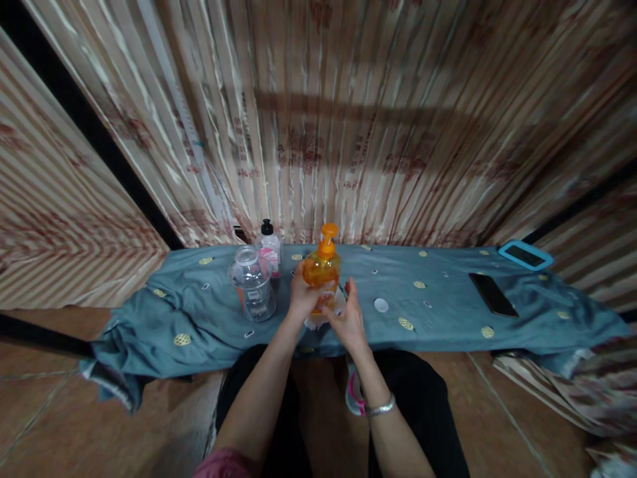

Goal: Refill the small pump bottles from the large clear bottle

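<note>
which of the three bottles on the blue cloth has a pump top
The orange liquid-filled bottle held by the left hand; the clear empty plastic jar lacks a pump, and the small clear bottle has a black cap.

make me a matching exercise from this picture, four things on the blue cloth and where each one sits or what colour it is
Things:
1. orange pump bottle
2. clear plastic jar
3. black phone
4. small white cap

Places or states:
A. lying flat on the cloth, far to the right
B. held at the middle between the left hand and right hand
C. standing left of the hands, in front of a black-capped bottle
D. lying alone on the cloth, just right of the hands

Pairs: 1-B, 2-C, 3-A, 4-D
</note>
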Motion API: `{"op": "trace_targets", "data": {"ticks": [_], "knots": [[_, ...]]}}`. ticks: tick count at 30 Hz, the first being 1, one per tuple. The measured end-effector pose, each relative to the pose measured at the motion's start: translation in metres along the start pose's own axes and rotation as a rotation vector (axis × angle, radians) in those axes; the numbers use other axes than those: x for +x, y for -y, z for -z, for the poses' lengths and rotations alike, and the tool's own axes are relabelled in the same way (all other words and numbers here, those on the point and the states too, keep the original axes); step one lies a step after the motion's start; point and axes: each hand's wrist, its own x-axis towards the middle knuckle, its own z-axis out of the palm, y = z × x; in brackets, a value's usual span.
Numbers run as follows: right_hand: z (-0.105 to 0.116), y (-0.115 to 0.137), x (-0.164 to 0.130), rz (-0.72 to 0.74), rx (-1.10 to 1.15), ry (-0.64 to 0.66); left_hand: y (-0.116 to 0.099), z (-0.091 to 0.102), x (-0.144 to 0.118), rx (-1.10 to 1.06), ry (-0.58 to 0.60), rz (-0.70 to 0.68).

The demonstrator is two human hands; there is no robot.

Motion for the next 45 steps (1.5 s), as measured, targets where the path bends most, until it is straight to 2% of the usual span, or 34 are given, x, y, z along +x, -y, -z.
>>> {"op": "trace_targets", "data": {"ticks": [7,12,21,27,34,39,45], "knots": [[-0.032,0.006,0.017,0.048,-0.086,0.068,0.006,-0.006,-0.001,0.041,0.012,-0.015],[-0.036,0.006,0.026,0.02,-0.121,0.057,0.006,-0.008,0.004,0.096,0.008,-0.011],[-0.011,0.003,0.069,-0.102,-0.192,-0.044,0.005,-0.01,0.004,0.214,0.189,-0.105],[0.014,-0.011,0.117,-0.129,-0.26,-0.16,0.008,0.001,-0.002,0.297,0.221,-0.123],[0.033,-0.027,0.167,-0.129,-0.348,-0.235,0.0,0.013,-0.002,0.327,0.265,-0.093],[0.034,-0.036,0.178,-0.086,-0.359,-0.243,-0.004,0.013,-0.004,0.31,0.253,-0.089],[0.032,-0.047,0.172,-0.058,-0.343,-0.254,-0.002,0.012,-0.004,0.291,0.244,-0.101]]}}
